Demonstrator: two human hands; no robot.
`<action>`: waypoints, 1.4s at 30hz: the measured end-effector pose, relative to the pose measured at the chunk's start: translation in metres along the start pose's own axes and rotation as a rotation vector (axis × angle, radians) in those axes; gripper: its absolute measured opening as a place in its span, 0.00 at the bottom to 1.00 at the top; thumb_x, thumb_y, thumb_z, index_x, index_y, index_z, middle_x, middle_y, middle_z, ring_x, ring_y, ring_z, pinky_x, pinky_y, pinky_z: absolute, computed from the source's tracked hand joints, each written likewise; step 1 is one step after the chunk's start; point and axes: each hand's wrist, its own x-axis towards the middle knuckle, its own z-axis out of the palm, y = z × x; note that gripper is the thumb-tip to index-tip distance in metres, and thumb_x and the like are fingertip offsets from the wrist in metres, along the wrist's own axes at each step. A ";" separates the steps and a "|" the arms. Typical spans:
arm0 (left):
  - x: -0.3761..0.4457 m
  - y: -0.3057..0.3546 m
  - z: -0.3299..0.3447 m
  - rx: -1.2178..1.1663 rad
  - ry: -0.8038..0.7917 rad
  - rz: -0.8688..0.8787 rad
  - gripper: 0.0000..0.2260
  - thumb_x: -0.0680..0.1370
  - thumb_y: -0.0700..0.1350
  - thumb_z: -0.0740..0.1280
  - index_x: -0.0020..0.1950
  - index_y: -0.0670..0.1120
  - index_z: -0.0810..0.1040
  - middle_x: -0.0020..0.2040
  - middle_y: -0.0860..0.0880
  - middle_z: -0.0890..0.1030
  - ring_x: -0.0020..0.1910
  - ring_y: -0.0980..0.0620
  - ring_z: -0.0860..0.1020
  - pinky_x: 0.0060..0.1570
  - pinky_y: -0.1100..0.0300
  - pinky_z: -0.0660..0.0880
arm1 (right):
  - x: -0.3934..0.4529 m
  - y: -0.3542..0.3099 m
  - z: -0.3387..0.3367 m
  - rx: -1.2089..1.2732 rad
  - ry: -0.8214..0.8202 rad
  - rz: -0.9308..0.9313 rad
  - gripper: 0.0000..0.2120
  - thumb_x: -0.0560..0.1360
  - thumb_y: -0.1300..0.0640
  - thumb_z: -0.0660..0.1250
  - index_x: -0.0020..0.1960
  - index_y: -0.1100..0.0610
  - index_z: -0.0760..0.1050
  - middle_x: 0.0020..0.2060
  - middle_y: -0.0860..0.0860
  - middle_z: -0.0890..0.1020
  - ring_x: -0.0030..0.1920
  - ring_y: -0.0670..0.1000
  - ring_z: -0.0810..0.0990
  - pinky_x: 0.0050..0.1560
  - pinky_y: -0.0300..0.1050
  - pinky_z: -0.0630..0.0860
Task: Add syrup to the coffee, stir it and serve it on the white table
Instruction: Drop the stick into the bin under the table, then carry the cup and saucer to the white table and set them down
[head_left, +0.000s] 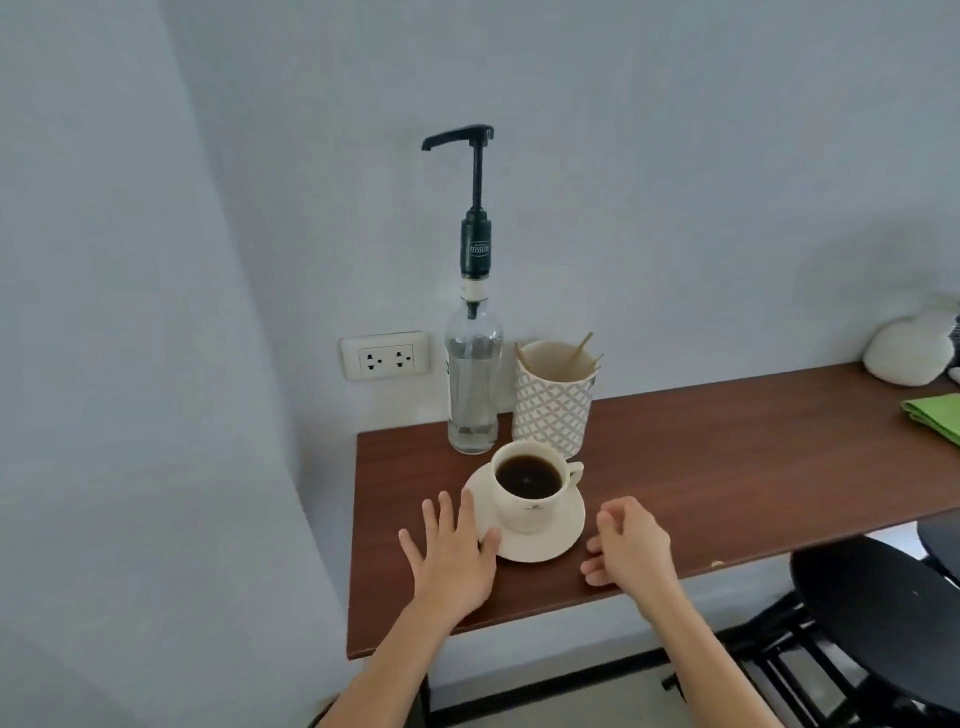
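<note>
A cream cup (529, 506) full of black coffee stands on a cream saucer (563, 535) near the front left of a brown wooden table (727, 467). Behind it rises a clear syrup bottle (473, 384) with a tall black pump whose spout points left. Beside the bottle, a patterned white holder (551, 410) contains several wooden stir sticks (579, 353). My left hand (451, 553) lies flat with fingers spread, its thumb touching the saucer's left rim. My right hand (626, 543) hovers just right of the saucer, fingers loosely curled, holding nothing.
A wall socket (385, 357) sits left of the bottle. A green cloth (935, 415) and a white rounded object (906, 353) lie at the table's far right. A black stool (878, 613) stands below the table's right front edge. The wall closes the left side.
</note>
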 end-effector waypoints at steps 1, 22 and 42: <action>-0.001 0.003 0.006 0.035 0.028 -0.012 0.29 0.85 0.60 0.46 0.83 0.52 0.40 0.84 0.47 0.43 0.82 0.44 0.37 0.76 0.36 0.35 | 0.008 -0.001 -0.001 -0.013 -0.065 0.008 0.09 0.83 0.58 0.58 0.62 0.56 0.71 0.41 0.59 0.84 0.25 0.51 0.83 0.25 0.41 0.80; -0.054 -0.012 -0.001 0.112 -0.032 0.082 0.30 0.85 0.60 0.48 0.83 0.54 0.40 0.84 0.52 0.43 0.82 0.47 0.37 0.76 0.38 0.35 | -0.040 0.030 0.004 0.171 -0.478 0.013 0.27 0.80 0.63 0.60 0.67 0.35 0.57 0.36 0.63 0.87 0.34 0.63 0.87 0.30 0.49 0.84; -0.142 -0.020 0.000 -0.283 -0.014 0.101 0.32 0.83 0.58 0.55 0.80 0.60 0.38 0.82 0.59 0.46 0.79 0.57 0.37 0.79 0.43 0.36 | -0.104 0.063 -0.011 0.619 -0.530 0.070 0.24 0.81 0.70 0.61 0.63 0.41 0.69 0.52 0.63 0.85 0.47 0.66 0.87 0.39 0.57 0.85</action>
